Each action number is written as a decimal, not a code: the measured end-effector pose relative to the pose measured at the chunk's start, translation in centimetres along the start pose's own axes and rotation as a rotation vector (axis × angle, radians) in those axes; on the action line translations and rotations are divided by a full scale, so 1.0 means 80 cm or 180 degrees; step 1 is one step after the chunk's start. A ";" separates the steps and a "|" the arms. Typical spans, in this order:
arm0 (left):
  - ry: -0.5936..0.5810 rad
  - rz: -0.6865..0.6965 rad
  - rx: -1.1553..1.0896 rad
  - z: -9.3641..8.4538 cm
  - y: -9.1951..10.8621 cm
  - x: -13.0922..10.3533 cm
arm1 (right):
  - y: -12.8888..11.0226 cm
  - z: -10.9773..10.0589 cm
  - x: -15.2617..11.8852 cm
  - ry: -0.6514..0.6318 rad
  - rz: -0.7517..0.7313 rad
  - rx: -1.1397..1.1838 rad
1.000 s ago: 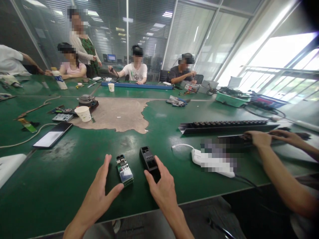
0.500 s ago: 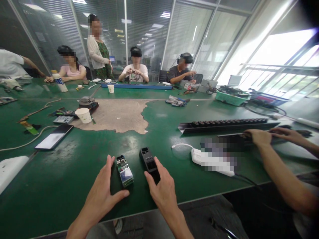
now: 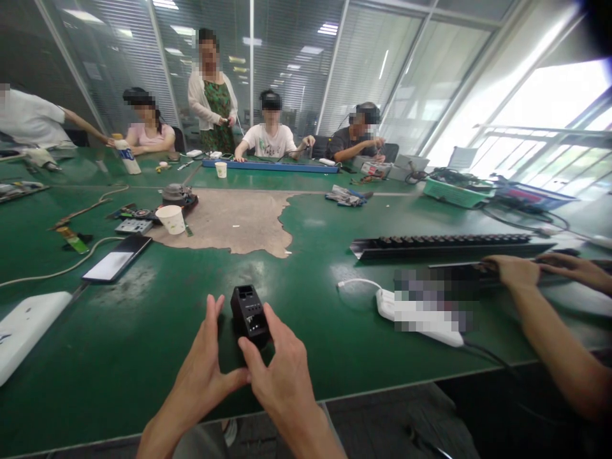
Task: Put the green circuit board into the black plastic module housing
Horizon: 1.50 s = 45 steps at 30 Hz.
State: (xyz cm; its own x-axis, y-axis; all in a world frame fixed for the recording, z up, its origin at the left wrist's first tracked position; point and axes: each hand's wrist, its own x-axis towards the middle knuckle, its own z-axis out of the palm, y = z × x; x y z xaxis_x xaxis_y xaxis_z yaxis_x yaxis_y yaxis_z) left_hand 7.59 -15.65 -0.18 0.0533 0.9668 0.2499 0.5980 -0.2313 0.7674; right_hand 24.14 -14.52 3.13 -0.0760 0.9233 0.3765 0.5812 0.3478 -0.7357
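A black plastic housing (image 3: pixel 249 311) with several openings in its upper face is gripped along its right side by my right hand (image 3: pixel 282 366). Through the larger opening some small light details show. No part of the circuit board can be made out clearly; the housing covers the spot where it lay. My left hand (image 3: pixel 198 357) is open at the housing's left, fingers stretched and thumb reaching across toward my right thumb. A narrow gap separates the left fingers from the housing. Both hands are low over the green table (image 3: pixel 325 344).
At the left lie a phone (image 3: pixel 116 259) and a white power strip (image 3: pixel 31 328); a paper cup (image 3: pixel 171 220) stands beyond. To the right are a white adapter strip (image 3: pixel 415 315), a long black rail (image 3: pixel 444 245) and another person's hands (image 3: pixel 516 271). More people sit across the table.
My right hand has carried the black housing left, over the circuit board's place, and the board has gone from sight. My left hand stays open beside it. The view has shifted slightly.
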 end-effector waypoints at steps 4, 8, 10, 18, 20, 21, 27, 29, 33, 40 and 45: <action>0.0002 0.0102 0.0039 -0.001 0.002 -0.001 | -0.002 0.005 -0.006 -0.0165 -0.0208 -0.0248; -0.0033 0.0177 0.0173 -0.002 0.005 -0.002 | 0.005 0.004 -0.015 -0.0259 -0.0188 -0.0298; -0.0030 0.0187 0.0275 -0.001 0.005 -0.001 | 0.007 0.003 -0.019 -0.0289 -0.0155 -0.0289; 0.0010 0.0286 0.0361 0.001 -0.002 0.001 | -0.015 -0.004 -0.003 -0.0213 -0.0212 -0.0441; 0.0002 0.0278 0.0368 0.001 -0.001 0.000 | -0.018 -0.007 -0.001 -0.0181 -0.0196 -0.0523; -0.0009 0.0273 0.0390 0.000 0.000 0.000 | -0.018 -0.008 -0.002 -0.0173 -0.0187 -0.0565; -0.0069 0.0290 0.0491 -0.001 0.001 0.001 | -0.015 -0.018 -0.009 -0.0106 -0.0217 -0.0601; -0.0096 0.0233 0.0475 -0.002 0.002 0.001 | -0.017 -0.026 -0.006 -0.0044 -0.0131 -0.0609; -0.0172 0.0176 0.0484 -0.005 0.005 0.001 | -0.016 -0.039 -0.008 -0.0214 -0.0165 -0.0710; -0.0300 0.0298 0.0695 -0.008 0.003 0.003 | 0.017 -0.030 -0.046 -0.0219 -0.0206 -0.0638; -0.0310 0.0414 0.0860 -0.006 0.002 0.003 | 0.028 -0.024 -0.052 -0.0190 -0.0288 -0.0595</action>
State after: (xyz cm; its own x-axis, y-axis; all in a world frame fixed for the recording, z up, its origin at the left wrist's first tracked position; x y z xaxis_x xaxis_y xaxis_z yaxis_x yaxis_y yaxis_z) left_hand 7.34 -15.51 0.28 0.2117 0.9399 0.2679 0.7713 -0.3290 0.5448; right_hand 27.30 -17.85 0.99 -0.1794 0.8996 0.3981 0.7096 0.3987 -0.5810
